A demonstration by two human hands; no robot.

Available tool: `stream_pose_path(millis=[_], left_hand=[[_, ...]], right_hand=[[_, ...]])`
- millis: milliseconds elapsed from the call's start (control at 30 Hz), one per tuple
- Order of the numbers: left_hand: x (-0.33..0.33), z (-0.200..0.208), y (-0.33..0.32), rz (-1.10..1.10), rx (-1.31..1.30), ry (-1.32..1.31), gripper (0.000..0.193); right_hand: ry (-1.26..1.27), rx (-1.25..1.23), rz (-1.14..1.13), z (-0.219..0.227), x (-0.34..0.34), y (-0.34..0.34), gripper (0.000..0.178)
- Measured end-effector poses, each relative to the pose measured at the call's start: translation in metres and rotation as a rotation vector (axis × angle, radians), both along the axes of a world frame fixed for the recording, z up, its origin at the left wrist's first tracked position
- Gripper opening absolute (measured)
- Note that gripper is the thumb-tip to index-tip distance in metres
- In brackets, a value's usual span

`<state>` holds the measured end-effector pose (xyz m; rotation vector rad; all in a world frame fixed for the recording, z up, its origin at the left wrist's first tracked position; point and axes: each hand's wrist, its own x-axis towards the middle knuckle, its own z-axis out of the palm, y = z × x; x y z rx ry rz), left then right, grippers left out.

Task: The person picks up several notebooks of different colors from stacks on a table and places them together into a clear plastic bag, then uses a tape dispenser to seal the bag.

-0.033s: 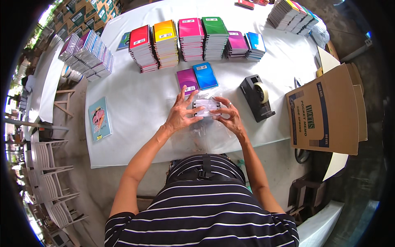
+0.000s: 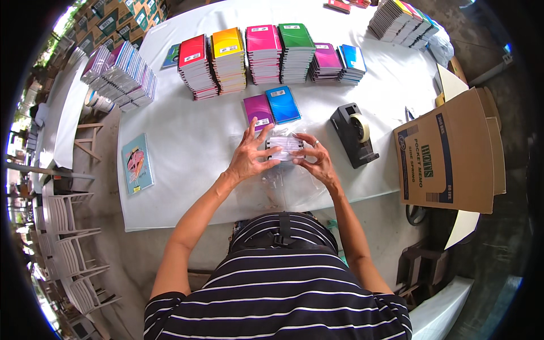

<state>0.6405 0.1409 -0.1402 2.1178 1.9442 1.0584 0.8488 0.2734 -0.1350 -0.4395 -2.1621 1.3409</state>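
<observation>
Between my two hands is a small bundle of spiral notebooks (image 2: pixel 285 145), its white page edges facing up and dark wire bindings showing at both ends. A clear plastic bag (image 2: pixel 283 184) lies around and below it. My left hand (image 2: pixel 253 148) grips the bundle's left end with the thumb and fingers; the index finger reaches up over a purple notebook (image 2: pixel 258 107). On the right end, my right hand (image 2: pixel 315 158) closes with thumb and fingertips, a ring on one finger. A blue notebook (image 2: pixel 283 104) lies beside the purple one, just beyond the bundle.
A black tape dispenser (image 2: pixel 352 136) stands right of my hands, and an open cardboard box (image 2: pixel 447 153) beyond it. Red (image 2: pixel 196 68), yellow (image 2: pixel 228 59), pink (image 2: pixel 263 54) and green (image 2: pixel 296 54) notebook stacks line the far side. A teal notebook (image 2: pixel 137 164) lies left.
</observation>
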Motion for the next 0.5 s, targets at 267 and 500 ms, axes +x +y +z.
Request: stream_pose_path(millis=[267, 500], left_hand=[[-0.001, 0.015, 0.021, -0.031, -0.09, -0.042, 0.027], [-0.011, 0.008, 0.034, -0.122, -0.028, -0.167, 0.04]], right_hand=[[-0.042, 0.012, -0.062, 0.003, -0.007, 0.005, 0.014], [-0.09, 0.38, -0.144, 0.002, -0.014, 0.006, 0.011]])
